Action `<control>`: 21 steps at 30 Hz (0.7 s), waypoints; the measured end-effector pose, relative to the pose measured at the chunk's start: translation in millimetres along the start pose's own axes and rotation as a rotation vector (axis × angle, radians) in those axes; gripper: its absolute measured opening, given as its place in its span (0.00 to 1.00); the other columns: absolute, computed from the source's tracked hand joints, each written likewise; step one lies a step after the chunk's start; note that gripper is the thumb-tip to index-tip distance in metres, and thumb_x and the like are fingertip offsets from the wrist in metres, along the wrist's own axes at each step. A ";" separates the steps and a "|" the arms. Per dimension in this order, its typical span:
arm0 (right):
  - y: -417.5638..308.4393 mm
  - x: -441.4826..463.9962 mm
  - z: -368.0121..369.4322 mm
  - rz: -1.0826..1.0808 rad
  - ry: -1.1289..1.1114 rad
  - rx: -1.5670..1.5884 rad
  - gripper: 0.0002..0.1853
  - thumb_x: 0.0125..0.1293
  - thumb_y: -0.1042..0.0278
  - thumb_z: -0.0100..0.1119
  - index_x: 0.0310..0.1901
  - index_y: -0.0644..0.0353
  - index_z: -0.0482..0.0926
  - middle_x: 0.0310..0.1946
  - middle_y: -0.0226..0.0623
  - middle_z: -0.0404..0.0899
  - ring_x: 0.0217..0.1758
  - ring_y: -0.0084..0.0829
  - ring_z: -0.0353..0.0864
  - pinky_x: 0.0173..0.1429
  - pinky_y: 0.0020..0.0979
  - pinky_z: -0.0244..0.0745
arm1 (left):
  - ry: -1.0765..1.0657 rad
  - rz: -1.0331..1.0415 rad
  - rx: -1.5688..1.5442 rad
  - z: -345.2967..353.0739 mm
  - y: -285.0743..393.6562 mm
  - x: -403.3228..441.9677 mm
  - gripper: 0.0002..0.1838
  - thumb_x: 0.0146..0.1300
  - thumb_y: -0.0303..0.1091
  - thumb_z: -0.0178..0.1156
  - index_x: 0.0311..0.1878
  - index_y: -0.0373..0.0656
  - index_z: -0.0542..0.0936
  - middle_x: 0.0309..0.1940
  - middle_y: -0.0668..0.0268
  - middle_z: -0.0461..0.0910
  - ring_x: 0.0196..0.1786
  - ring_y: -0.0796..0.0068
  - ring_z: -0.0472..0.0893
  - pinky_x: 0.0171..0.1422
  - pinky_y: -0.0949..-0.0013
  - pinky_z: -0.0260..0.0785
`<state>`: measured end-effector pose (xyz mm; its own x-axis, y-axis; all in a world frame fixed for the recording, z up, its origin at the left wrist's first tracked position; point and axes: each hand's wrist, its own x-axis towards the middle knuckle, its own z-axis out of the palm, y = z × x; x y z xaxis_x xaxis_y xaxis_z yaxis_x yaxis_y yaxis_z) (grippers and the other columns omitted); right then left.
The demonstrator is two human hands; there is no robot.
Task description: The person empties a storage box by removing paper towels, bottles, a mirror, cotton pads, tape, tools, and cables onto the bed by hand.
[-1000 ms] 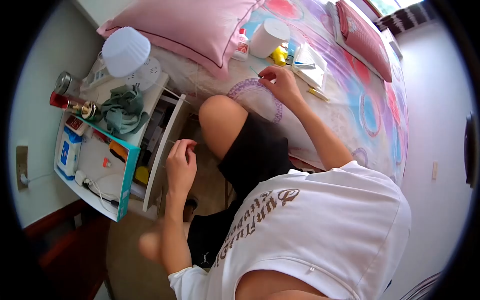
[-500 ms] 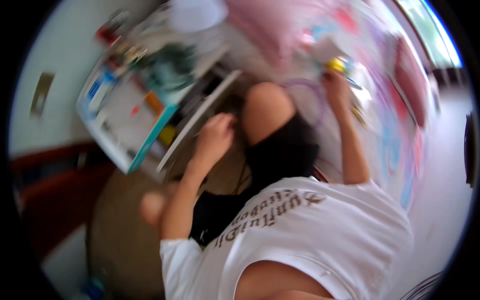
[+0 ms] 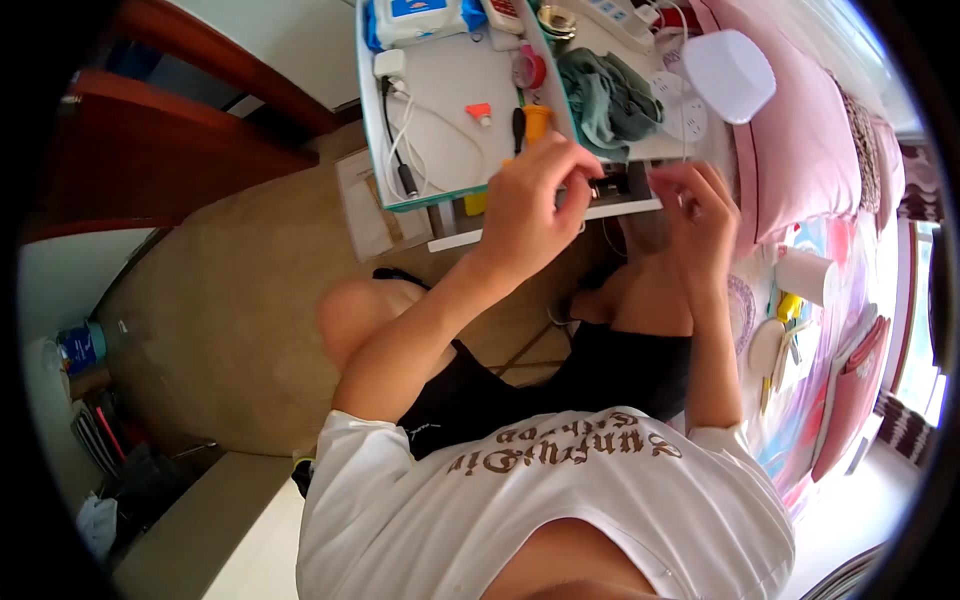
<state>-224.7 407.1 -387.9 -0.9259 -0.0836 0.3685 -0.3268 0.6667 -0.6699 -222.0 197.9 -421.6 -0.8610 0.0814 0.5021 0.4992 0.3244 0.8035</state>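
My left hand point(image 3: 540, 212) is raised over the near edge of the open drawer point(image 3: 555, 228), its fingers curled and thumb close to the index finger. Whatever it may pinch is too small to make out. To the right, my right hand point(image 3: 703, 225) is held up beside the drawer's end, fingers bent together, contents hidden. The two hands are apart. Behind the left hand, a teal-edged white box point(image 3: 440, 115) holds a white adapter point(image 3: 389, 64), cables, an orange-red piece point(image 3: 479, 112) and a pink tape roll point(image 3: 528, 68). Dark items show in the drawer between the hands.
A grey-green cloth point(image 3: 605, 100), a power strip point(image 3: 610, 20) and a white lamp point(image 3: 730, 75) are on the cabinet. On the bed at right are a pink pillow point(image 3: 800, 140), a white cup point(image 3: 806, 275) and small yellow tools point(image 3: 789, 306). A wooden door point(image 3: 150, 160) stands left.
The view has swung round and sharpened. My right hand has left the items on the bed and come over beside the drawer, closer to my left hand.
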 end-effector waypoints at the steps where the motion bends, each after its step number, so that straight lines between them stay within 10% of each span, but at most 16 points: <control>1: -8.1 17.3 19.3 -0.096 -0.047 0.010 0.08 0.60 0.80 0.72 0.41 0.59 0.88 0.35 0.37 0.82 0.42 0.38 0.81 0.47 0.35 0.77 | 0.071 -0.026 -0.022 -11.4 -4.6 4.3 0.08 0.64 0.15 0.58 0.41 0.38 0.82 0.34 0.63 0.83 0.34 0.69 0.84 0.43 0.67 0.77; 6: -38.1 96.7 119.2 -0.367 -0.250 0.133 0.07 0.60 0.75 0.73 0.40 0.58 0.89 0.36 0.37 0.86 0.41 0.38 0.84 0.47 0.37 0.79 | 0.352 -0.209 -0.119 -49.9 -28.1 16.5 0.07 0.65 0.15 0.56 0.39 0.35 0.81 0.34 0.65 0.84 0.36 0.77 0.84 0.44 0.73 0.75; 12: -47.0 155.4 231.4 -0.195 -0.657 0.183 0.13 0.62 0.57 0.72 0.41 0.58 0.89 0.36 0.42 0.91 0.38 0.46 0.90 0.46 0.41 0.84 | 0.367 -0.033 -0.043 -61.2 -37.2 21.0 0.07 0.63 0.14 0.57 0.37 0.37 0.81 0.34 0.65 0.83 0.33 0.76 0.81 0.41 0.73 0.73; 21: -78.2 160.1 292.1 -0.243 -0.539 -0.280 0.21 0.62 0.45 0.69 0.35 0.58 0.91 0.35 0.47 0.90 0.41 0.50 0.89 0.46 0.48 0.82 | 0.313 0.045 -0.070 -56.0 -40.4 22.8 0.07 0.63 0.15 0.58 0.36 0.39 0.80 0.32 0.63 0.80 0.30 0.73 0.79 0.36 0.72 0.71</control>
<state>-402.8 125.3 -464.8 -0.8211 -0.5671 0.0647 -0.5443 0.7439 -0.3878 -256.3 133.9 -424.7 -0.7716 -0.2030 0.6028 0.5509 0.2604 0.7929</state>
